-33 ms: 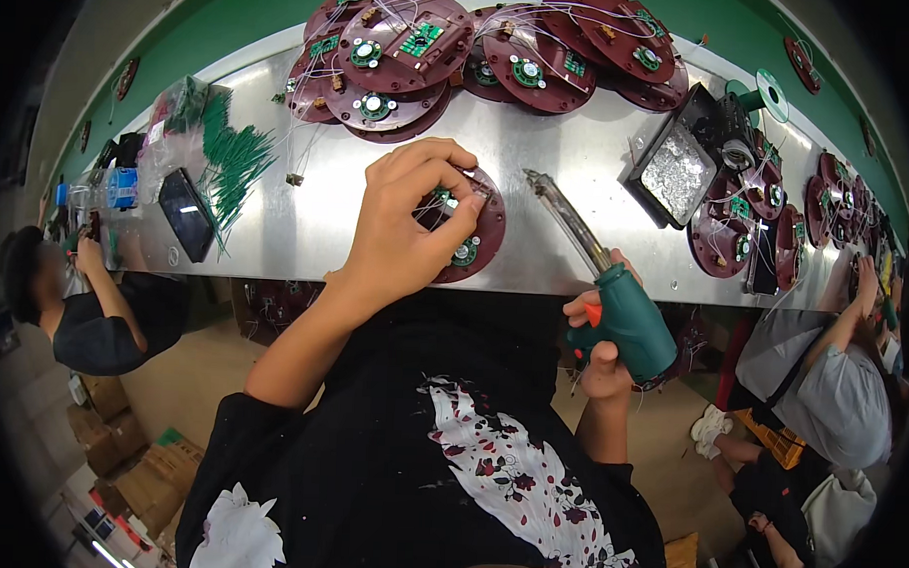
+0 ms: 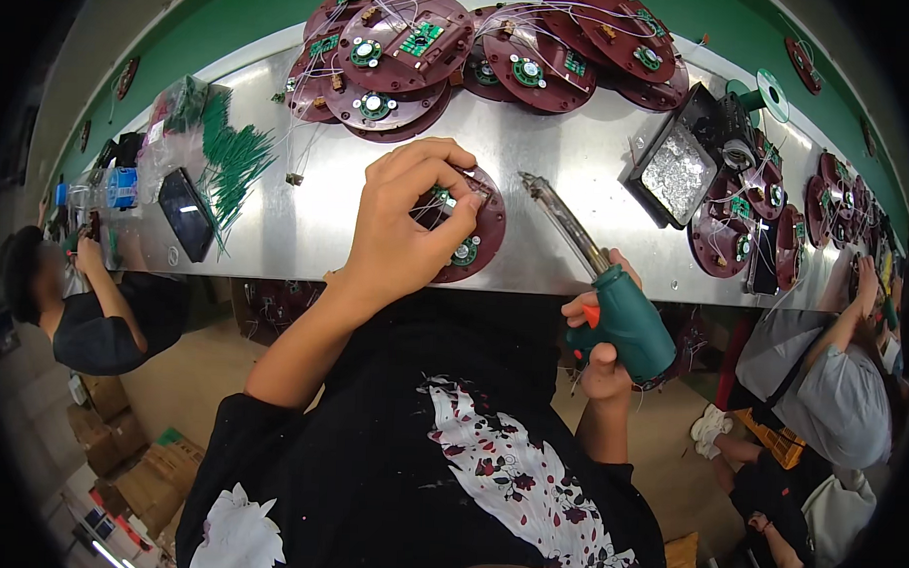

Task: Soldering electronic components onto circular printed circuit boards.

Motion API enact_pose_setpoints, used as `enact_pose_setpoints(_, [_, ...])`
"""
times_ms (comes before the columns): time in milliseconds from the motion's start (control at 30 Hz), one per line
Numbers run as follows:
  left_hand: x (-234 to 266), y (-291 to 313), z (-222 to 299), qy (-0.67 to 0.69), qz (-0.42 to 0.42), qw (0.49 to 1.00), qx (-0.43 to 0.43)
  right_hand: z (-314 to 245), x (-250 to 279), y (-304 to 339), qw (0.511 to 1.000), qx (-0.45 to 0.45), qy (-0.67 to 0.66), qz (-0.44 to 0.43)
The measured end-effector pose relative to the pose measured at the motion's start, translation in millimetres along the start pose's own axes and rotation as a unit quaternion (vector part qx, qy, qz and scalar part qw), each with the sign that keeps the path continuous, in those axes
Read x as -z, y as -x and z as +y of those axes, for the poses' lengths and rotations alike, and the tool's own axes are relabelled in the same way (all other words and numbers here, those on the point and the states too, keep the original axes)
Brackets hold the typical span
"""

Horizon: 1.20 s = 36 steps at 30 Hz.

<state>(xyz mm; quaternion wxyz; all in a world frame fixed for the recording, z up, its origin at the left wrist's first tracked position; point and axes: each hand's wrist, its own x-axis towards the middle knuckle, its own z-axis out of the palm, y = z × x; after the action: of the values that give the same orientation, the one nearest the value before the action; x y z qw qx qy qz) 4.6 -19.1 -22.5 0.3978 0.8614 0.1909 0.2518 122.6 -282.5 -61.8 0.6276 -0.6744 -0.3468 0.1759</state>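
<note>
My right hand [image 2: 605, 334] is wrapped round the green grip of a soldering gun [image 2: 635, 325] with an orange-red trigger. Its long metal barrel slants up and left, and the dark tip hangs over the bench, to the right of a dark red round plate [image 2: 491, 230]. Above that plate is my left hand [image 2: 412, 217], thumb and index finger pinched together near its upper right part. What they pinch is too small to make out. Thin wires and a green-rimmed round part [image 2: 466, 252] show on the plate; my left hand covers much of the rest.
Stacked dark red plates [image 2: 402, 77] with wires line the back of the metal bench [image 2: 307, 219]. A black tray [image 2: 674, 171] of silvery material and a green spool [image 2: 771, 95] stand right. Left lie green strips [image 2: 229, 156] and a phone [image 2: 187, 213]. People work at both sides.
The soldering gun's tip has shifted very slightly left. My left hand has stayed in place over the plate.
</note>
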Motion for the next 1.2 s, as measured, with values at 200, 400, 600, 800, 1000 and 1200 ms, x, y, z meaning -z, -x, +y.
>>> enact_pose_setpoints(200, [-1, 3, -3, 0.023, 0.021, 0.999, 0.017, -21, -11, -6, 0.998, -0.054, -0.028, -0.002])
enact_pose_setpoints(400, [-2, 1, -4, 0.015, 0.022, 1.000, 0.012, -12, -11, -3, 0.999, -0.013, 0.035, -0.017])
enact_pose_setpoints(600, [3, 2, -1, 0.002, 0.017, 1.000, 0.010, -17, -15, -11, 0.997, 0.017, 0.066, -0.029])
enact_pose_setpoints(800, [2, 0, 0, 0.013, 0.012, 1.000, 0.009, -14, -8, -17, 0.988, 0.090, 0.112, -0.061])
enact_pose_setpoints(1000, [2, -1, 0, 0.004, 0.011, 1.000, 0.005, -10, -13, -4, 0.999, 0.031, 0.025, 0.007])
enact_pose_setpoints(1200, [4, -4, 4, 0.008, 0.000, 1.000, 0.011, -12, -15, 3, 0.994, -0.067, -0.059, 0.059])
